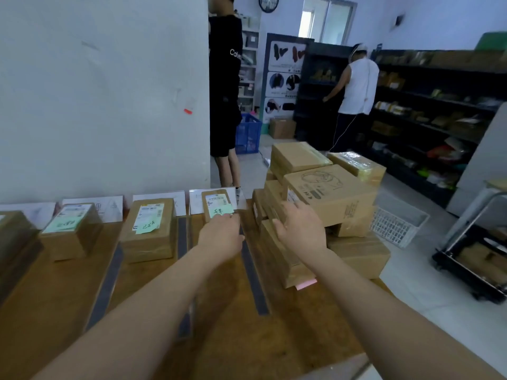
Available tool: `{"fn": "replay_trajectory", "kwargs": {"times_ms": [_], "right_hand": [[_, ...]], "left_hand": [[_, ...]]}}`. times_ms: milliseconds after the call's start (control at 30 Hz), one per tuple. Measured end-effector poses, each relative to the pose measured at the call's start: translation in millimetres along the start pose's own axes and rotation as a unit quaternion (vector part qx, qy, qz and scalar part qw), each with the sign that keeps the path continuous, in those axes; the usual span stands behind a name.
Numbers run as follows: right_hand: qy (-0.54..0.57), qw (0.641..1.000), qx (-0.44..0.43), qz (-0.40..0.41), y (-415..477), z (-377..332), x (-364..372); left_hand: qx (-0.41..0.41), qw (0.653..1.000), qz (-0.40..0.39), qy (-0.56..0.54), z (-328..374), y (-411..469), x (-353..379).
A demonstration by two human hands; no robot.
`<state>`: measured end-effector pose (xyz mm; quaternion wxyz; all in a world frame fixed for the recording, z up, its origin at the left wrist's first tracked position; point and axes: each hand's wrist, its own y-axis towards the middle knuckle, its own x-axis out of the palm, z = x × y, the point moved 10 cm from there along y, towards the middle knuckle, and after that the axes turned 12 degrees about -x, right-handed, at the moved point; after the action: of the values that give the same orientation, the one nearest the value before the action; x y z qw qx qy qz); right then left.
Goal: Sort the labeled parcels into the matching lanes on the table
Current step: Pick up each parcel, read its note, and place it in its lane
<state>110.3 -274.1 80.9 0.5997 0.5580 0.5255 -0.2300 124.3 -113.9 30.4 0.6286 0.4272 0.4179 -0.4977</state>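
Observation:
A small brown parcel [218, 202] with a white shipping label and a green note lies at the far end of a lane. My left hand [220, 237] rests on its near edge, fingers curled against it. My right hand [300, 229] hovers with fingers spread over a pile of brown parcels [329, 196] at the table's right end, touching or just above them. Two other labeled parcels [149, 229] [70, 230] sit in the lanes to the left. White paper lane signs [157, 200] stand along the far edge.
Dark tape strips [253, 272] split the wooden table [55, 311] into lanes. A pink note [306, 283] pokes out under the pile. A white basket [397, 220] and a black cart [472, 259] stand on the floor at right. Two people stand beyond, near dark shelves [439, 105].

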Motion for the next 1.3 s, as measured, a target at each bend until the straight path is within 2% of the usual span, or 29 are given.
{"fn": "replay_trajectory", "kwargs": {"times_ms": [233, 467, 567, 667, 833, 967, 1033, 1133, 1200, 1300], "right_hand": [[-0.071, 0.997, 0.020, 0.000, 11.7, 74.8, -39.7], [-0.135, 0.986, 0.002, -0.100, 15.6, 157.6, -39.1], [-0.153, 0.976, -0.045, -0.151, 17.7, 179.7, -30.3], [-0.150, 0.969, -0.089, -0.172, 17.4, 194.0, -21.7], [-0.122, 0.971, -0.160, -0.126, 19.5, 199.6, -19.1], [-0.148, 0.965, -0.190, -0.106, 17.5, 200.0, -13.0], [-0.164, 0.964, -0.193, -0.078, 16.9, 201.1, -17.4], [-0.132, 0.968, -0.212, 0.020, 17.8, 198.6, -43.0], [-0.068, 0.971, -0.215, 0.081, 17.8, 196.6, -63.5], [0.024, 0.977, -0.175, 0.117, 20.4, 192.8, -86.0]], "left_hand": [[0.088, 0.996, 0.006, -0.001, 91.4, 14.4, -20.0], [0.143, 0.988, 0.020, 0.052, 180.2, 22.3, 6.7], [0.143, 0.984, 0.037, 0.101, 203.3, 25.3, 26.6], [0.104, 0.984, 0.057, 0.136, 209.2, 30.4, 41.2], [0.081, 0.971, 0.107, 0.196, 208.7, 23.6, 46.7], [0.103, 0.975, 0.117, 0.160, 214.5, 16.1, 40.8], [0.137, 0.977, 0.117, 0.115, 217.1, 11.2, 30.4], [0.168, 0.977, 0.133, 0.012, 214.0, 2.4, 0.8], [0.138, 0.972, 0.166, -0.089, 201.5, 2.4, -25.2], [0.071, 0.957, 0.225, -0.172, 182.0, 4.2, -54.3]]}}
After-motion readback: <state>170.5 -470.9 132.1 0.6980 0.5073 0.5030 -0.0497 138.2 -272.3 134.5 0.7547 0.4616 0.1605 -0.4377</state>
